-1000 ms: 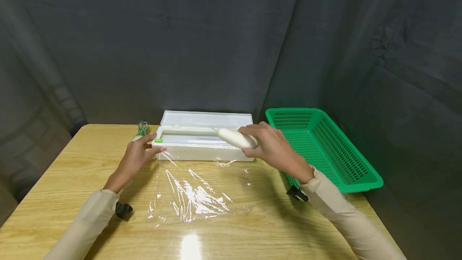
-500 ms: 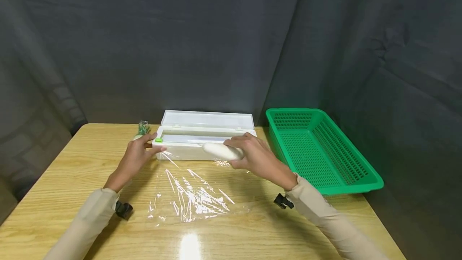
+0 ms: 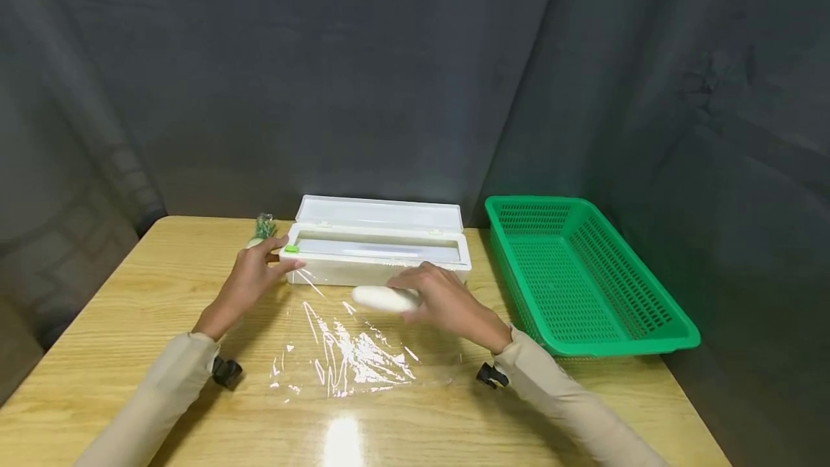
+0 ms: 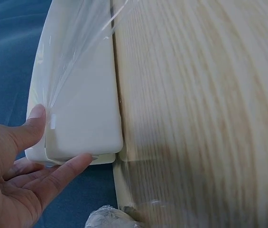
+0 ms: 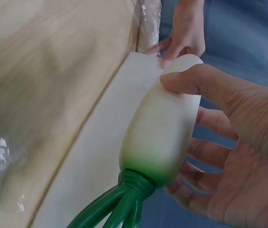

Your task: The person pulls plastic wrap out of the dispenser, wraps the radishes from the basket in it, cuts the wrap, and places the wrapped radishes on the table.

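Observation:
A white daikon radish with green stems is held in my right hand, thumb on one side and fingers on the other. In the head view the radish lies roughly level over a sheet of cling film spread on the table. That film comes from a white cling film dispenser with its lid raised and a green slider at its left end. My left hand grips the dispenser's left end, the thumb near the film's edge in the left wrist view. Some left fingers are partly hidden there.
Behind my left hand lies a film-wrapped vegetable with green tops. A green plastic basket stands on the right side of the wooden table. A dark curtain hangs behind the table.
My right hand has carried the radish left and toward me, from above the dispenser to over the spread film. The left hand keeps its hold on the dispenser's end.

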Available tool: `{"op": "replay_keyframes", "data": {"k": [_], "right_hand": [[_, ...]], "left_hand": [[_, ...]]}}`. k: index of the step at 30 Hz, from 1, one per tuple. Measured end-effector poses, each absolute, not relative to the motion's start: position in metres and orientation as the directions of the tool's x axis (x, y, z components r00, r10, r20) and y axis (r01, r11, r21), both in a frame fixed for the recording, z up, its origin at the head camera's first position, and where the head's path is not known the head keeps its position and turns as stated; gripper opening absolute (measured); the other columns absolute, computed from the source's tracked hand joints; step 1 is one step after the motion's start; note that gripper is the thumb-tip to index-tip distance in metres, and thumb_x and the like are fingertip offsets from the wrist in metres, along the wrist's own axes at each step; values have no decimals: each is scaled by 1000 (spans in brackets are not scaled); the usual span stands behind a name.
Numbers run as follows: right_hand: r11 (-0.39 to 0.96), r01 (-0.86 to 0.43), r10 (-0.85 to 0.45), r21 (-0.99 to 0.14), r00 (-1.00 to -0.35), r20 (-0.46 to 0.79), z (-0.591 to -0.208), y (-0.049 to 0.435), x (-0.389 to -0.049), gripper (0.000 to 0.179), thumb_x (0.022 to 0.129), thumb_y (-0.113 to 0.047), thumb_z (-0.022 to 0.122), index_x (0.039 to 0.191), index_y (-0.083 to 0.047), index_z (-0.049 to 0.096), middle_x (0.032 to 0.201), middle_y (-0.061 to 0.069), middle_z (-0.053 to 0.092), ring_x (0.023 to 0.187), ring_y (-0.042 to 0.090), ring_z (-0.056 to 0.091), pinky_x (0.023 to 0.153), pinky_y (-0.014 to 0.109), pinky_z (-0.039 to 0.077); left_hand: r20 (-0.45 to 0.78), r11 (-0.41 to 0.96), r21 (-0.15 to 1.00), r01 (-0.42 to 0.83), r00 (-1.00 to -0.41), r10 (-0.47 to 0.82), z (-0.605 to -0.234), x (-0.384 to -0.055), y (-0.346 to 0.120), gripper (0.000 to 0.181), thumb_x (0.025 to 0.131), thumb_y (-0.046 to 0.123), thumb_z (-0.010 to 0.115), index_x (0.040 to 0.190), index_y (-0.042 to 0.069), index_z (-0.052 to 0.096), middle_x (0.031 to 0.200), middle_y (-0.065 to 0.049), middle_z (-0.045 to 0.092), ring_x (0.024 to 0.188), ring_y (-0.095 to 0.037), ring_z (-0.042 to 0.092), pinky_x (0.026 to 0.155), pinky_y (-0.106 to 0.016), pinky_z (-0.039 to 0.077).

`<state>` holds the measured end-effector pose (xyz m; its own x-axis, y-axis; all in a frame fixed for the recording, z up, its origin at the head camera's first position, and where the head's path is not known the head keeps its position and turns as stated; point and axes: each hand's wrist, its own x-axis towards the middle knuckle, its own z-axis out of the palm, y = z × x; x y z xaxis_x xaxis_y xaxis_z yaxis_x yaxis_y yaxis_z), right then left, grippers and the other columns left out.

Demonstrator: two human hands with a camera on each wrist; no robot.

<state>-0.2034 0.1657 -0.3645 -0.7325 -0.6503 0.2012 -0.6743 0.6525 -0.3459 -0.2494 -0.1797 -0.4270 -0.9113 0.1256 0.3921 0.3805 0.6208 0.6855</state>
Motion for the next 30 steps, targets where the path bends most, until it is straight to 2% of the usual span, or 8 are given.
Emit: {"op": "replay_keyframes", "data": {"k": [9,21,25,30], "right_hand": [[597,-716,-710,-361,-681,179,-380,149,-204,51,74,-10,95,122,-10,78,115,2,79,101,18,70,89,32,53],[605,-675,-712,-422,-696,93,-397,140,-202,50,79,-12,92,126,-11,76,119,3,78,104,16,69,93,30,53],[614,-673,-723,-411,-689,49,-403,137,-203,52,79,-15,92,129,-10,75,125,3,76,108,15,70,96,29,54],[614,-693,-740,-378,-672,29,-408,134,-204,51,79,-19,93,126,-12,76,122,0,77,107,12,70,94,27,54]], "left_hand": [[399,628,678,383,-909,125,-428,-249,-179,53,92,9,81,132,-18,59,139,-37,57,105,-53,71,78,-49,63],[402,631,673,386,-907,126,-429,-251,-179,53,93,9,80,133,-18,58,138,-38,57,105,-54,70,77,-50,63],[399,635,671,383,-908,125,-429,-250,-179,51,93,10,80,131,-17,59,139,-38,57,105,-53,70,75,-49,63],[401,644,662,383,-907,127,-430,-250,-179,50,93,8,80,131,-17,59,140,-37,56,105,-53,70,75,-49,63]]}}
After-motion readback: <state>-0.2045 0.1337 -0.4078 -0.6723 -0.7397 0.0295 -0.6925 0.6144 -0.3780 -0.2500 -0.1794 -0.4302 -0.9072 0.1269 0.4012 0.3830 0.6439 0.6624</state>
